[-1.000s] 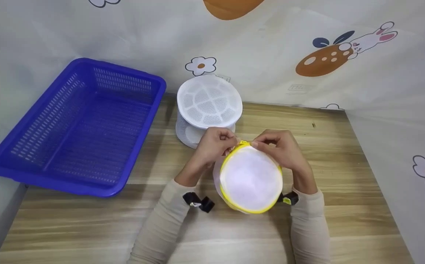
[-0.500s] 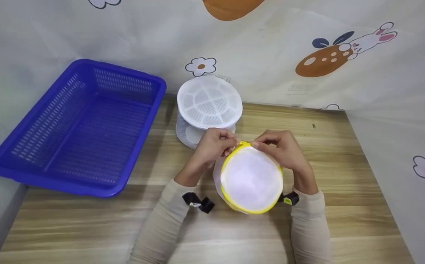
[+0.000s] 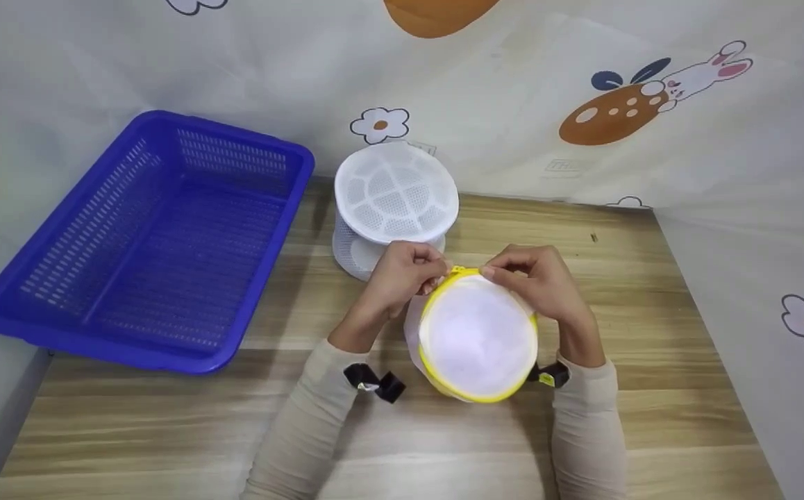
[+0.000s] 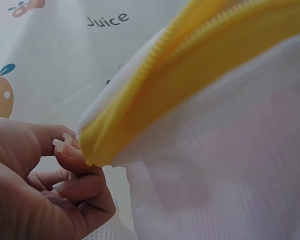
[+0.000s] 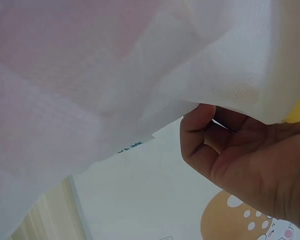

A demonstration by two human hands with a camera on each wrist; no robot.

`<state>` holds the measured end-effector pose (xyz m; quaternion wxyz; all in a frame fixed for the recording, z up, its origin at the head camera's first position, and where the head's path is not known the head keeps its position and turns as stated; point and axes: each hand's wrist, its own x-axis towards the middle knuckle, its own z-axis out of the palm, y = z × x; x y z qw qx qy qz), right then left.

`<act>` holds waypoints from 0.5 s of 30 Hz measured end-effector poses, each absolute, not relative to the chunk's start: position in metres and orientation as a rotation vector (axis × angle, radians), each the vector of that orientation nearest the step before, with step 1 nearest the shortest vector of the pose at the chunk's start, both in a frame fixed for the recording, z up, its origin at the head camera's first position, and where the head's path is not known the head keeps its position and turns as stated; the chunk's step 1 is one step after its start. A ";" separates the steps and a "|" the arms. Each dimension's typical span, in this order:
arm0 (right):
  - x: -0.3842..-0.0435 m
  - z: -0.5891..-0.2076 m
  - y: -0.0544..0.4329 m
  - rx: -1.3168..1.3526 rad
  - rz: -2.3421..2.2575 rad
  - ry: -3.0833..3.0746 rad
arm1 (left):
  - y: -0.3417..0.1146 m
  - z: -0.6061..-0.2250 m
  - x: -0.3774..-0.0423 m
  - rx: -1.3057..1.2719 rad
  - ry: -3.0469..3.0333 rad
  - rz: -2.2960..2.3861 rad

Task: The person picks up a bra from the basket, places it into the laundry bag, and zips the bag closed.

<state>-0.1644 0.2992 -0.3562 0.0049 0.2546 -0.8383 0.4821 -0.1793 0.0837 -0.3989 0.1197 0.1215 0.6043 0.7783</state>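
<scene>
A white mesh laundry bag [image 3: 478, 340] with a round top and a yellow zipper rim is held up in front of me. My left hand [image 3: 402, 278] pinches the far end of the yellow zipper [image 4: 140, 107] between thumb and curled fingers. In the left wrist view the zipper's two rows of teeth stand apart there. My right hand [image 3: 541, 281] grips the rim just to the right, its thumb on the yellow edge. From the right wrist camera, curled fingers [image 5: 197, 135] hold the bag's cloth from below. Pinkish patches show through the mesh.
Behind my left hand stands a white mesh cylinder [image 3: 396, 198] with a round, tilted top. A blue plastic basket [image 3: 214, 361] with slotted walls sits at the left. Printed sheeting [image 3: 499, 160] borders the wooden tabletop [image 3: 652, 389].
My right hand has slid slightly right along the zipper rim, widening the gap between the hands. The bag's round top has shifted a little right. The left hand stays nearly in place.
</scene>
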 end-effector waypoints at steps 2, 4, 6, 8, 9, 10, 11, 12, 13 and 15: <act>-0.164 -0.356 0.299 0.803 1.496 -2.634 | 0.084 -0.399 -0.179 0.345 1.770 2.271; -0.163 -0.355 0.298 0.812 1.481 -2.639 | 0.084 -0.399 -0.179 0.334 1.770 2.268; -0.163 -0.354 0.298 0.820 1.468 -2.640 | 0.084 -0.399 -0.179 0.325 1.768 2.267; -0.163 -0.353 0.298 0.825 1.464 -2.641 | 0.084 -0.399 -0.179 0.319 1.762 2.267; -0.163 -0.353 0.298 0.825 1.462 -2.640 | 0.083 -0.399 -0.179 0.318 1.761 2.269; -0.163 -0.353 0.299 0.824 1.463 -2.636 | 0.083 -0.400 -0.180 0.316 1.758 2.273; -0.163 -0.353 0.300 0.821 1.465 -2.633 | 0.083 -0.400 -0.180 0.315 1.754 2.278; -0.163 -0.353 0.300 0.819 1.465 -2.629 | 0.082 -0.400 -0.180 0.316 1.751 2.283; -0.163 -0.353 0.301 0.817 1.465 -2.625 | 0.082 -0.400 -0.180 0.313 1.748 2.286; -0.163 -0.353 0.302 0.809 1.467 -2.616 | 0.081 -0.400 -0.180 0.306 1.740 2.299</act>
